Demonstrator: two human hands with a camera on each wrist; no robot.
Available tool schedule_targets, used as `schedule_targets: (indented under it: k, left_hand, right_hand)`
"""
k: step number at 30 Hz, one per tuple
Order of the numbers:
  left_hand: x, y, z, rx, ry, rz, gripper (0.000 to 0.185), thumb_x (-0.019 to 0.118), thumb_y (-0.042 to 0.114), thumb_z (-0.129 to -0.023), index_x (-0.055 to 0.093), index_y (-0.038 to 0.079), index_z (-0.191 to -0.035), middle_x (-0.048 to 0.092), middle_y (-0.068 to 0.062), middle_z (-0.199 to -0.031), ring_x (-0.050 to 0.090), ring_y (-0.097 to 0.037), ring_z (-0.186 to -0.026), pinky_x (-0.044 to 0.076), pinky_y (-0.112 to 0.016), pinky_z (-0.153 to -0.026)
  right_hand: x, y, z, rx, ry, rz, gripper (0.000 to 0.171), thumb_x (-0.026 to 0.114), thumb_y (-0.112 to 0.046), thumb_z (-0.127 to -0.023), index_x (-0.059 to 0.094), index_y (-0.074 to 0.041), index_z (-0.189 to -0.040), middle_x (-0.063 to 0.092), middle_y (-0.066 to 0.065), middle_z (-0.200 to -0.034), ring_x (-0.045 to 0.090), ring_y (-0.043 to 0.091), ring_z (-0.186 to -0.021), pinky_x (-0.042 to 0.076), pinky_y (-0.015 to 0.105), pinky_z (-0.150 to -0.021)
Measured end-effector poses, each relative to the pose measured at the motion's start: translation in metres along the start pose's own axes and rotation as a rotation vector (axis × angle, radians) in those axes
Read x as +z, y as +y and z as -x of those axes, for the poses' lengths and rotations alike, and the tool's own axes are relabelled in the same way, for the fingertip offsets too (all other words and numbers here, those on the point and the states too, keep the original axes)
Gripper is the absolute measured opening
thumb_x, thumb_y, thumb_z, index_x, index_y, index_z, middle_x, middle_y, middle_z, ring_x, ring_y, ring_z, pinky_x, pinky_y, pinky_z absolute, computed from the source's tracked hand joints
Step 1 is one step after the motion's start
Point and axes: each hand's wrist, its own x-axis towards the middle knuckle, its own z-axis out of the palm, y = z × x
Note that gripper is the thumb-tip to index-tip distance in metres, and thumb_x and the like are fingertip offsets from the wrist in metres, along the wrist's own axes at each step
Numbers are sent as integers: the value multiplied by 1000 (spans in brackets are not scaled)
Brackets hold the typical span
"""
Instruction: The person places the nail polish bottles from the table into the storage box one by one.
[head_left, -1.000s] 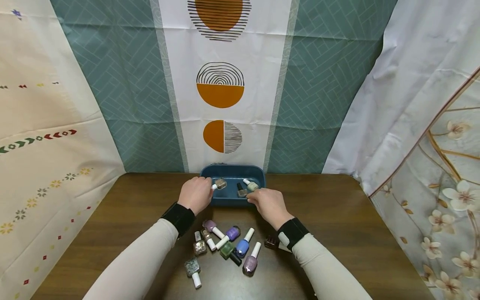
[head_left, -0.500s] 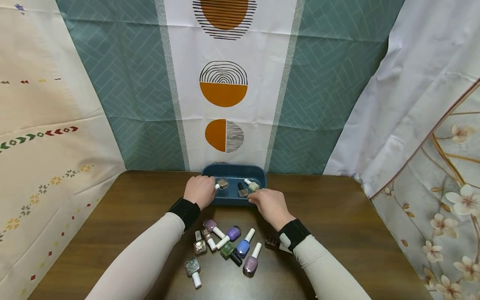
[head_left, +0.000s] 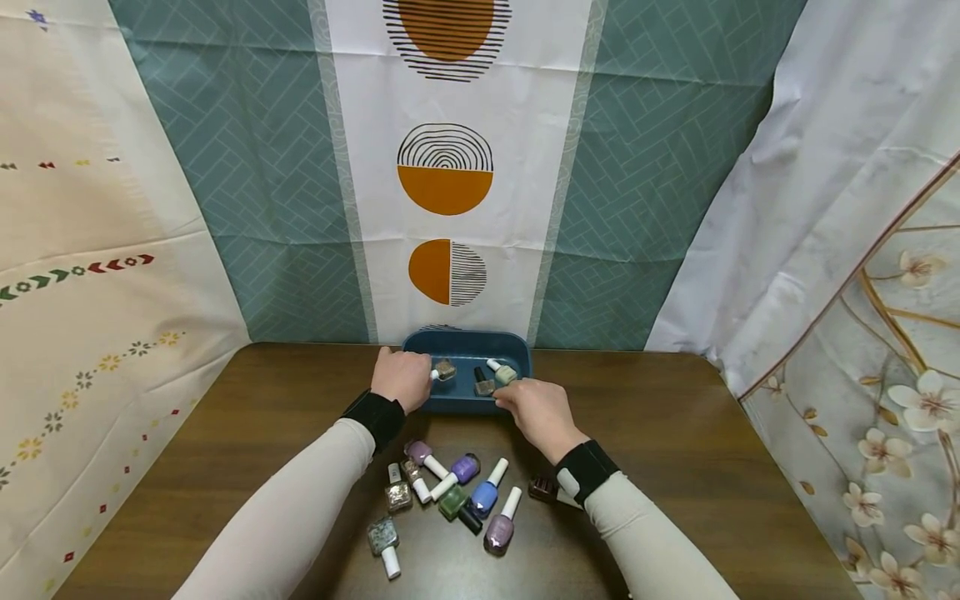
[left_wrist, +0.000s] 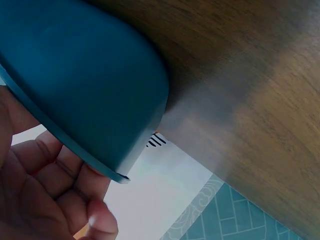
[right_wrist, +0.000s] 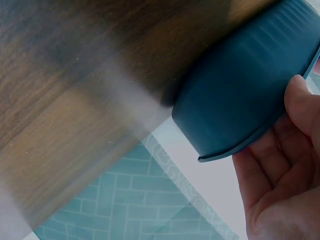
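A dark blue plastic bin (head_left: 467, 407) stands at the table's far edge with nail polish bottles in it. My left hand (head_left: 402, 381) grips its left rim; the left wrist view shows curled fingers (left_wrist: 75, 175) at the rim. At the near right corner my right hand (head_left: 536, 410) pinches the rim, thumb (right_wrist: 299, 95) on the outer wall. Inside lie a glittery bottle (head_left: 446, 369) with a white cap, partly behind my left hand, a black-capped bottle (head_left: 483, 387), and a pale green one (head_left: 505, 374).
Several more nail polish bottles lie on the table (head_left: 645, 467) before the bin, among them green (head_left: 452, 502), blue (head_left: 484, 498) and mauve (head_left: 498, 535). A dark brown bottle (head_left: 542, 488) is partly under my right wrist. Patterned cloth (head_left: 442, 275) hangs behind.
My left hand and wrist have shifted slightly right and forward at the bin's rim. The view has tilted a little. The bin, its bottles and my right hand stay nearly the same.
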Motion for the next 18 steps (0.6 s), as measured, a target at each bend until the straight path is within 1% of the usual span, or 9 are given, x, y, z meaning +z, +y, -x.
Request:
schedule_targets:
  k: [2,5,9,11,14,18]
  left_hand:
    - [-1,1,-2,-10,-29,3,25,82,20,-100,71,11,-79,69,-7,-70,66,-29,-69,43,-49,-78]
    - [-1,1,-6,-25,-98,15,30,81,19,-100,68,13,-74,64,-4,-66,62,-26,-66,36,-48,-79]
    - [1,1,-13,-43,-184,34,36,78,14,-102,66,16,-68,59,-2,-61,58,-23,-65,32,-46,-80]
    - [2,2,-17,-49,-215,38,37,75,12,-102,66,16,-67,58,-1,-61,58,-23,-66,33,-47,-81]
    - [2,2,-20,-50,-235,42,36,75,11,-102,66,16,-67,58,-1,-61,58,-23,-67,35,-49,-83]
    - [0,3,-22,-60,-263,37,30,75,11,-103,70,14,-74,60,-2,-63,60,-25,-70,39,-50,-87]
  right_hand:
    - [0,0,0,-3,1,3,9,82,-20,-101,88,-19,-108,81,0,-95,76,20,-85,62,42,-69]
    - [1,0,1,-5,1,2,10,81,-21,-102,88,-19,-109,81,-1,-95,76,20,-86,62,42,-69]
    - [1,0,1,-4,5,-10,10,82,-20,-101,89,-19,-109,82,0,-96,76,20,-86,62,42,-69]
    - [-1,0,1,1,4,-13,10,83,-20,-101,89,-19,-108,82,0,-96,76,20,-86,62,43,-69]
    - [-1,0,0,9,-4,-13,10,83,-21,-101,89,-19,-109,82,-1,-96,76,20,-86,62,42,-69]
    - [0,1,0,0,4,-5,10,82,-21,-101,89,-19,-109,81,-1,-95,76,20,-86,62,42,-69]
